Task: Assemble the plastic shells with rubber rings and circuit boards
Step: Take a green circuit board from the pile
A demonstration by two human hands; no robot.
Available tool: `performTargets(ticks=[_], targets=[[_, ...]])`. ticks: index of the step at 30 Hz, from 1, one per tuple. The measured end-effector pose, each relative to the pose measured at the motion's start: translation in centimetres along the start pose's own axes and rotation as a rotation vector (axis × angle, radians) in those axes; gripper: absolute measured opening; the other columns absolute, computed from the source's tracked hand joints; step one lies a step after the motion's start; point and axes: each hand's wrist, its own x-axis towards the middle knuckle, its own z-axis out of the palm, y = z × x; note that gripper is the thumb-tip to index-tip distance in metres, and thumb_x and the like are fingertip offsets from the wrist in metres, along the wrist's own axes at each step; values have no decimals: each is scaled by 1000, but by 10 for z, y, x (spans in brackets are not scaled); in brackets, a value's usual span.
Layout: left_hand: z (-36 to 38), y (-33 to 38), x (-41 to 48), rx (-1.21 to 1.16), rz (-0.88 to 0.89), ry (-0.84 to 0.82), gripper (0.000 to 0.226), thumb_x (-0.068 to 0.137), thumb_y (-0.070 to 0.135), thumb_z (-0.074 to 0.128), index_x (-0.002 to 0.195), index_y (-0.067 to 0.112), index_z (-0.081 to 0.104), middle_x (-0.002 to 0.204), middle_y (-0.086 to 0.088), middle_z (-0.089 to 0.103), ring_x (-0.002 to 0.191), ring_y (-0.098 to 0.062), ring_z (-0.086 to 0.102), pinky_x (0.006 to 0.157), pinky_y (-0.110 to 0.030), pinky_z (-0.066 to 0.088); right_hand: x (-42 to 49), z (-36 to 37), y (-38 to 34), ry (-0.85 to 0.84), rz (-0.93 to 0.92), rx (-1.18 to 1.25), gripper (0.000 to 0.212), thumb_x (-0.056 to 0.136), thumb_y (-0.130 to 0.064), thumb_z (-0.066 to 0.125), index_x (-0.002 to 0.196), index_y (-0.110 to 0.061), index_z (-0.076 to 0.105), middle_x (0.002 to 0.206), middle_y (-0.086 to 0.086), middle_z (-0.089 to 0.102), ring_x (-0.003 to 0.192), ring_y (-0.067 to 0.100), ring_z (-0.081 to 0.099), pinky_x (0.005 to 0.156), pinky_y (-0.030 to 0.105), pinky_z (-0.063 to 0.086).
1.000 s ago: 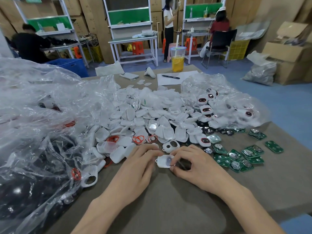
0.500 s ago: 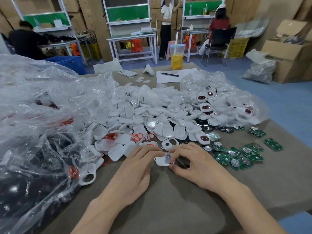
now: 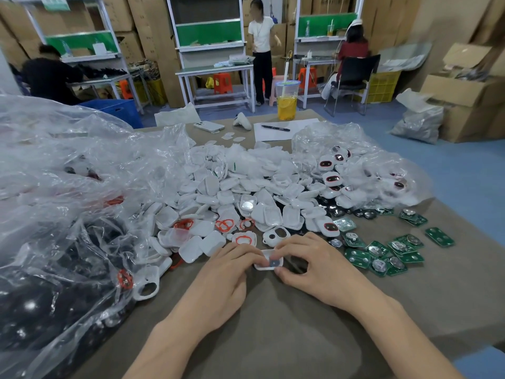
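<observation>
White plastic shell sits low at the brown table, just in front of the heap, pinched between both hands. The left hand curls its fingertips onto the shell's left edge, and the right hand nips the right edge between thumb and forefinger. A small dark part shows inside it; what it is I cannot tell. Behind lies a heap of white shells with orange rubber rings among them. Green circuit boards lie scattered to the right, and clear plastic bags bulk on the left.
</observation>
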Motion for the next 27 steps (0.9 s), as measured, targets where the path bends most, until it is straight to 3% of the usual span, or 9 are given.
performTargets(ticks=[8, 12, 17, 20, 22, 24, 27], targets=[[1, -4, 1, 1, -2, 10, 54, 78, -6, 45, 114, 27, 67, 121, 24, 58, 113, 2, 45, 100, -26, 37, 2, 1, 1, 20, -15, 14, 12, 86, -38, 71, 97, -40, 72, 112, -31, 61, 100, 4, 49, 92, 12, 36], [2, -3, 3, -12, 7, 11, 55, 80, -10, 47, 115, 26, 68, 122, 22, 59, 113, 5, 43, 101, -21, 34, 3, 1, 2, 31, -21, 16, 11, 84, -40, 69, 95, -40, 71, 111, -30, 61, 100, 4, 50, 93, 15, 38], [1, -4, -2, -83, -80, 157, 51, 87, -7, 47, 118, 30, 65, 129, 25, 52, 124, 5, 47, 102, -16, 34, 3, 3, 2, 30, -26, 36, 13, 83, -37, 69, 95, -36, 73, 113, -26, 63, 102, 7, 52, 95, 21, 40], [3, -2, 0, -83, -94, 194, 30, 96, 8, 57, 114, 31, 66, 125, 26, 55, 121, 5, 51, 98, -21, 39, 3, 3, 3, 27, -35, 29, 13, 83, -38, 68, 96, -36, 73, 113, -25, 63, 101, 4, 50, 94, 19, 40], [5, -1, 0, -36, -80, 161, 19, 97, 25, 63, 114, 33, 66, 126, 25, 55, 126, 12, 43, 104, -20, 34, 3, 3, 3, 20, -43, 13, 14, 84, -41, 66, 96, -37, 72, 114, -25, 62, 101, 2, 49, 93, 18, 39], [7, 0, 0, 2, -62, 110, 19, 96, 38, 64, 114, 36, 66, 128, 27, 54, 125, 20, 33, 106, -14, 26, 3, 3, 3, 15, -48, 2, 19, 83, -46, 61, 96, -37, 71, 114, -26, 61, 102, -1, 48, 93, 16, 37], [6, -2, 2, 42, -52, 84, 19, 94, 46, 62, 111, 38, 67, 123, 29, 57, 121, 18, 34, 107, -17, 26, 4, 4, 3, 30, -47, -5, 19, 82, -50, 60, 95, -39, 70, 112, -28, 59, 103, -6, 46, 91, 11, 34]])
